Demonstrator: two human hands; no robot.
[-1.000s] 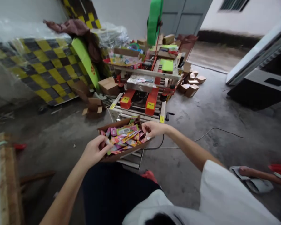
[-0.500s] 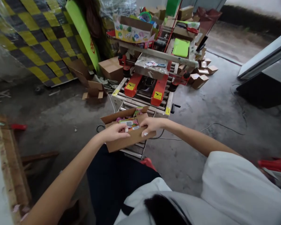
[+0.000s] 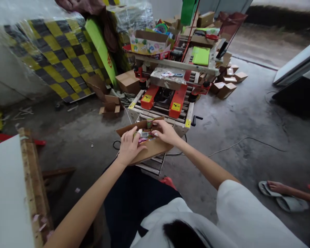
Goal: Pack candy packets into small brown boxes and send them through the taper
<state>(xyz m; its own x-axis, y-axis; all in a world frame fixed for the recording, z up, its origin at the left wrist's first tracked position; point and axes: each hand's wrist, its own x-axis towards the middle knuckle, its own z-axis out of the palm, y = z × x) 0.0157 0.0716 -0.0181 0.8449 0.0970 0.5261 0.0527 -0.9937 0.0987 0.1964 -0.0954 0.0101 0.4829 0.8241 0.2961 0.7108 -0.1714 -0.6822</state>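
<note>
A brown cardboard box (image 3: 155, 148) full of colourful sachets (image 3: 144, 134) rests on the near end of a roller conveyor. My left hand (image 3: 129, 146) lies on the box's near-left flap, fingers curled over it toward the sachets. My right hand (image 3: 165, 132) presses on the right flap, fingers bent down onto the cardboard. The flaps are partly folded inward, and only a strip of sachets shows between the two hands.
A carton-sealing machine (image 3: 167, 96) with red guards stands just beyond the box. Small cardboard boxes (image 3: 227, 86) lie on the concrete floor at right. A black-and-yellow checkered panel (image 3: 57, 58) leans at left. A wooden-edged board (image 3: 20, 193) is near left. Another person's sandalled foot (image 3: 284, 194) shows at right.
Both hands moved from the open box's sides onto its flaps and folded them inward, covering most of the sachets. The view shifted closer and slightly right.
</note>
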